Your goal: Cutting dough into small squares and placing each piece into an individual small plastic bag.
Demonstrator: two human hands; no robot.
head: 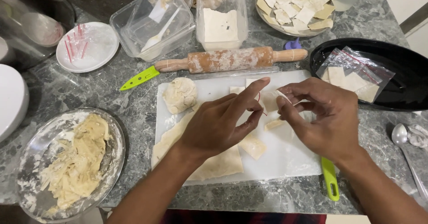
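Nearest, rolled dough [214, 164] lies on the white board [290, 157]. Above it, the left hand [223, 121] and right hand [327, 117] pinch a small clear bag [269, 100] between fingertips. Risk: floury fingers could slip and tear it. Beyond, the rolling pin [229, 60] could roll off the board's edge.

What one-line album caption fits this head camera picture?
Two hands, left hand and right hand, pinch a small dough square over a white cutting board near a rolling pin.

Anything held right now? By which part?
Both hands, left hand and right hand, pinch a small clear plastic bag holding a dough square, gripping its top edges; exact finger contact is partly hidden.
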